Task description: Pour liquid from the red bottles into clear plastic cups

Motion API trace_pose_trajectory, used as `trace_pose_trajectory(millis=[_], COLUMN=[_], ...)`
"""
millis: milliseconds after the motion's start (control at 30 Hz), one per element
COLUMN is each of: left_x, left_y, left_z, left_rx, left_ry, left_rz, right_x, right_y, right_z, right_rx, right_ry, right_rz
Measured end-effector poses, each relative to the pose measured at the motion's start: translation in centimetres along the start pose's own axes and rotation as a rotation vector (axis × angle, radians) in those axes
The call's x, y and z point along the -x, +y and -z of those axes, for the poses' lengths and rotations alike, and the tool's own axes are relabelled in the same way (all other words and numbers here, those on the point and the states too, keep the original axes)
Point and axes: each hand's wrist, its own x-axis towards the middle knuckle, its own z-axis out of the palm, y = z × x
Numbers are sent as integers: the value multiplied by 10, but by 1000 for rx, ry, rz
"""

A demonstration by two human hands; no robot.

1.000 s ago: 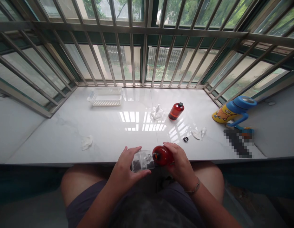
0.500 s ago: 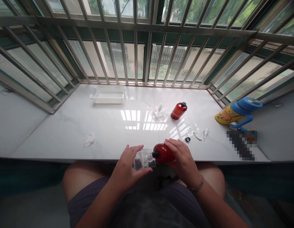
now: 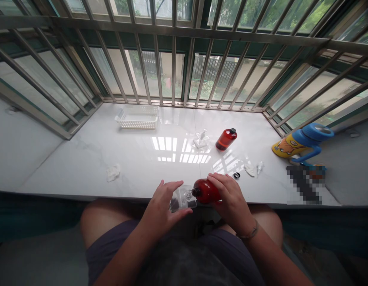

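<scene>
My left hand [image 3: 160, 204] is wrapped round a clear glass bottle [image 3: 182, 198] at the counter's front edge. In my right hand [image 3: 230, 198] is a red bottle [image 3: 205, 191], tipped on its side with its dark neck pointing left. That neck meets the mouth of the clear bottle; whether liquid runs between them I cannot tell. Right of my right hand lies a small black ring-shaped cap [image 3: 236, 175]. Beyond it stands a second red bottle [image 3: 226, 139] with a black cap, partly filled.
A white plastic basket [image 3: 138, 122] sits at the back left. Crumpled tissues [image 3: 113, 173] lie on the left. A clear pump-topped item [image 3: 201, 139] is near the middle. At right are a small clear piece [image 3: 260, 168] and a blue-yellow flask [image 3: 299, 141]. Window bars close off the back.
The view has shifted slightly. Both hands keep hold of the two bottles, neck to neck, with no clear change.
</scene>
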Motion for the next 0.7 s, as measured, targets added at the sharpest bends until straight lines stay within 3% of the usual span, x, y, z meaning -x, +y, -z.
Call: trace_pose_trajectory(millis=[467, 700], left_x=[1, 1], left_y=[-1, -2], left_z=[-2, -4], left_rx=[-66, -41], left_ry=[-100, -92], left_rz=[-70, -75], right_x=[3, 3], right_y=[1, 1], right_z=[-3, -3], right_rx=[-6, -30], right_ry=[-11, -18], right_rz=[-31, -48])
